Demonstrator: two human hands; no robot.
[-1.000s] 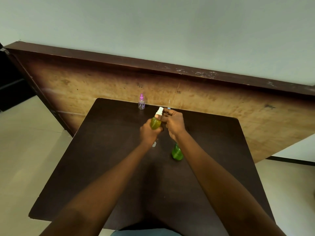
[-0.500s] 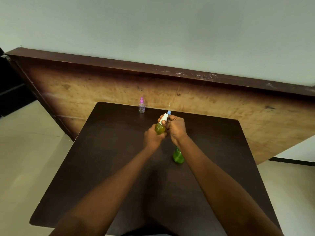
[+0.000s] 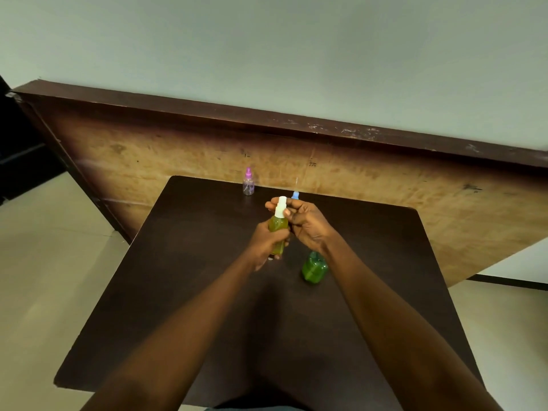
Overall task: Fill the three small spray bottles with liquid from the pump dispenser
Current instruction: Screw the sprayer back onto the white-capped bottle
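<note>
My left hand (image 3: 264,243) grips a slim bottle of yellow-green liquid (image 3: 278,229) with a white pump top, held upright above the dark table (image 3: 184,292). My right hand (image 3: 305,223) pinches that white top between fingers and thumb. A blue cap (image 3: 295,195) pokes out just behind my right hand; what it is attached to is hidden. A small clear spray bottle with a pink cap (image 3: 248,183) stands at the table's far edge. A green bottle (image 3: 314,266) stands on the table under my right wrist, partly hidden.
A large wooden board (image 3: 415,185) leans against the wall right behind the table. Pale floor tiles lie to the left and right of the table.
The yellow-green bottle has gone from tilted to upright in my left hand. My right hand stays at its white top. The view shifted slightly.
</note>
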